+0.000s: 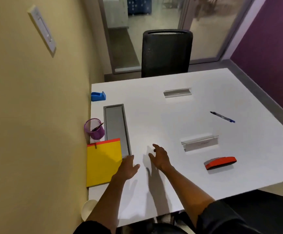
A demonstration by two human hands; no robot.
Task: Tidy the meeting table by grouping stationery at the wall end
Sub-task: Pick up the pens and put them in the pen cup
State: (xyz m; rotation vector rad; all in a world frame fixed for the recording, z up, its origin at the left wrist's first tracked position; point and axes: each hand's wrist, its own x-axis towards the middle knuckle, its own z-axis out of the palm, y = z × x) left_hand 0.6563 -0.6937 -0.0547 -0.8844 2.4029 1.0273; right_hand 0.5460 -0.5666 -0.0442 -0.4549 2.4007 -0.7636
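Several stationery items are seen on the white table (171, 119), some grouped at the wall end and some scattered, with both hands held empty between them.

At the wall edge, the yellow notepad (102, 162) is laid flat, with the left hand (128, 168) just beside its right edge, fingers relaxed and spread, nothing gripped. Beyond the notepad, the purple mesh pen cup (94, 129) is stood upright with a pen inside, and the blue tape dispenser (98, 96) is placed farther along the wall. The right hand (159, 157) is held loosely open over bare tabletop. To its right, the red eraser (220, 162) is found near, and the blue pen (222, 117) well apart. Two clear name holders (200, 143) (177, 92) are set on the far side of the hands.
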